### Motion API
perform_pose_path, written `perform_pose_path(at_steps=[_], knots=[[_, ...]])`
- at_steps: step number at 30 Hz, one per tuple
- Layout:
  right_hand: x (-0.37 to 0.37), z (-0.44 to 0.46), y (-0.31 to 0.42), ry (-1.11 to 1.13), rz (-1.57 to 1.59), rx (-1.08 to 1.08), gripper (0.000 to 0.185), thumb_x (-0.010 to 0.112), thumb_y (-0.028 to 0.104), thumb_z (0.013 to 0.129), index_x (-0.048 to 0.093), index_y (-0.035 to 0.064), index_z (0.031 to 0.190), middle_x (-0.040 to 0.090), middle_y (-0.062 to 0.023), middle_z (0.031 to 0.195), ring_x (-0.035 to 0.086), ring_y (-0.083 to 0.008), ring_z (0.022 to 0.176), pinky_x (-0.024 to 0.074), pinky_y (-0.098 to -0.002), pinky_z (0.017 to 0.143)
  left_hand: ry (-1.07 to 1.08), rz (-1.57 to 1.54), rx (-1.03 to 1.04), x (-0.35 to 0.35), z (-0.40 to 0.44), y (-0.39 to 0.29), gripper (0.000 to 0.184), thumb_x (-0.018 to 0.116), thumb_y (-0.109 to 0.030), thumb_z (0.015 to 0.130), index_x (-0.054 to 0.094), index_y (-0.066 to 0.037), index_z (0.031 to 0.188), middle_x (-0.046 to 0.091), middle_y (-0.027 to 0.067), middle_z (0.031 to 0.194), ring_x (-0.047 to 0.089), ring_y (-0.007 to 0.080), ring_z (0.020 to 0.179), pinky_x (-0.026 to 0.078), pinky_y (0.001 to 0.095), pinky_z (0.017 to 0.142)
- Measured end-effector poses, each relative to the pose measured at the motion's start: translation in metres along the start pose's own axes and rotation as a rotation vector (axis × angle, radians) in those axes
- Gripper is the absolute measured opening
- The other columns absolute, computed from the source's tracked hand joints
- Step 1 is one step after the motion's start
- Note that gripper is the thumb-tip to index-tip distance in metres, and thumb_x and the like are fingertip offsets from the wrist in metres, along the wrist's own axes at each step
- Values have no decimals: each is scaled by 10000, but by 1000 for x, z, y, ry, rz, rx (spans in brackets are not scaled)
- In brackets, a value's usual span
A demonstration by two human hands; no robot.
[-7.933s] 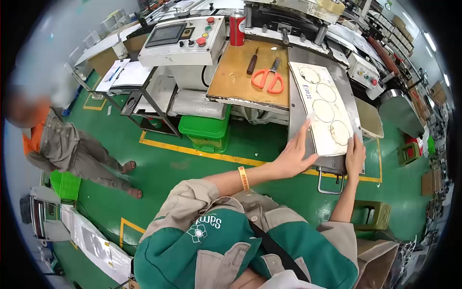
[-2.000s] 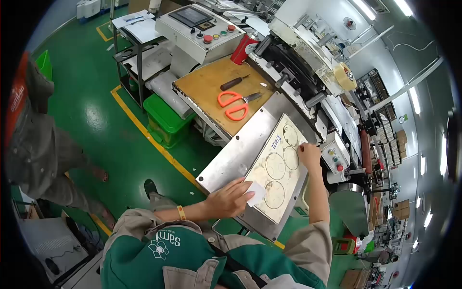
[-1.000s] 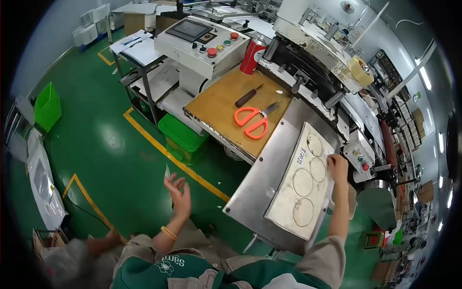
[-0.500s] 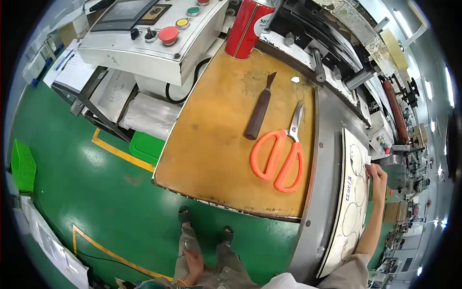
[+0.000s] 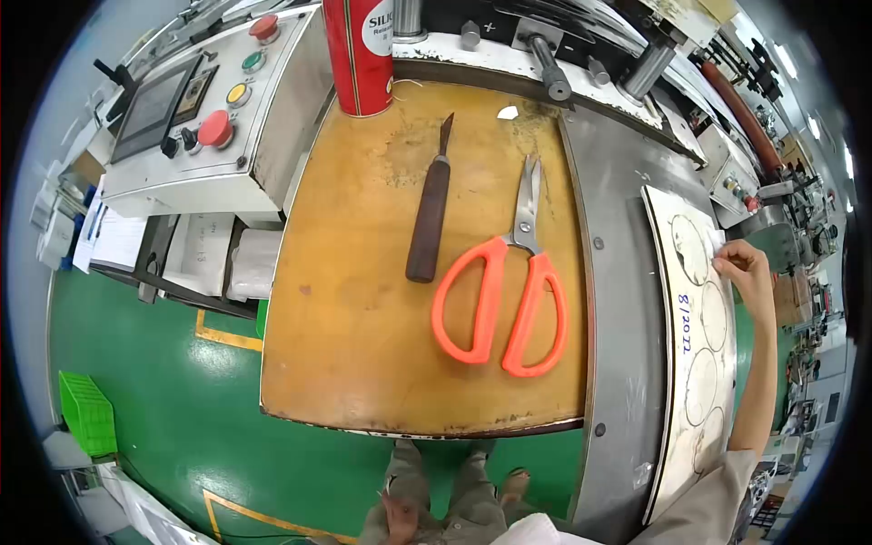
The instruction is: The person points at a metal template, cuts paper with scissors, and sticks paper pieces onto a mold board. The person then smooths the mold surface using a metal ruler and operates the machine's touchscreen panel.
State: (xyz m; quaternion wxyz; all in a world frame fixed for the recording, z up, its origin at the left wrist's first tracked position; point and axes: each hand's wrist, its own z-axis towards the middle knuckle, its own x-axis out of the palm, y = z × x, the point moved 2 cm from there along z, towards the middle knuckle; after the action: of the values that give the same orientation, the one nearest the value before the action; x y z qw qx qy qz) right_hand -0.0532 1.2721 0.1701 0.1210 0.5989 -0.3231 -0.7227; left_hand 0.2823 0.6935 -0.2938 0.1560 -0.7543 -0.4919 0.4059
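Observation:
My right hand point(image 5: 747, 272) is at the far edge of a long pale board point(image 5: 677, 363), thumb and fingers pinched together. A small white piece point(image 5: 718, 239) shows by the fingertips; whether they grip it is unclear. Circles are outlined on the board, with "8/2022" in blue. Low in the view, my left hand point(image 5: 400, 520) is near my thigh, its fingers too small and blurred to read. Scissors point(image 5: 524, 229) with orange handles and a dark-handled knife point(image 5: 429, 218) lie on the brown tabletop point(image 5: 350, 354), away from both hands.
A red spray can point(image 5: 359, 59) stands at the tabletop's back left, beside a control box point(image 5: 263, 127) with coloured buttons. Metal posts point(image 5: 549, 68) belong to the machine behind. A steel strip point(image 5: 627, 300) runs between tabletop and board. A green crate point(image 5: 88, 413) is on the floor.
The view has turned, so the tabletop and tools appear further left and the board further right. My right hand stays at the board's edge. Another foot now shows beside mine.

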Motion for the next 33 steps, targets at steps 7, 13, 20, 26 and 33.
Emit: perform_pose_path(at_steps=[7, 13, 20, 26, 33], knots=[[2, -9, 9, -96, -70, -88, 117, 702, 44, 774, 653, -55, 814, 647, -42, 719, 579, -74, 665, 476, -232, 652, 6, 34, 9, -11, 14, -15, 881, 604, -103, 803, 31, 32, 1459, 439, 200, 1148, 523, 322, 950, 449, 438, 856], [3, -10, 26, -112, -242, -121, 129, 689, 48, 772, 668, -73, 812, 653, -107, 675, 588, -114, 611, 490, -255, 627, 89, 76, -4, -11, 14, -15, 883, 598, -103, 809, 17, 20, 1464, 423, 215, 1172, 519, 327, 947, 450, 442, 838], [8, -7, 35, -144, -467, -119, 131, 691, 47, 764, 683, -59, 840, 670, -117, 704, 613, -140, 628, 505, -274, 673, 184, 107, -32, -6, 13, -16, 886, 591, -103, 817, 1, 6, 1470, 404, 234, 1201, 513, 332, 943, 451, 446, 817], [-2, -4, 23, -44, -236, -92, 156, 709, 28, 736, 683, -71, 854, 681, -107, 740, 633, -138, 674, 515, -265, 693, 188, 75, -20, -13, 5, -44, 937, 610, -76, 756, 9, -12, 1472, 409, 238, 1240, 533, 345, 942, 464, 430, 811], [4, -9, 33, -85, -335, -112, 136, 681, 29, 741, 694, -49, 852, 681, -139, 721, 627, -164, 622, 502, -280, 646, 177, 74, 53, -9, 18, -20, 925, 614, -63, 751, 26, 0, 1462, 428, 242, 1214, 540, 348, 965, 475, 414, 813]])
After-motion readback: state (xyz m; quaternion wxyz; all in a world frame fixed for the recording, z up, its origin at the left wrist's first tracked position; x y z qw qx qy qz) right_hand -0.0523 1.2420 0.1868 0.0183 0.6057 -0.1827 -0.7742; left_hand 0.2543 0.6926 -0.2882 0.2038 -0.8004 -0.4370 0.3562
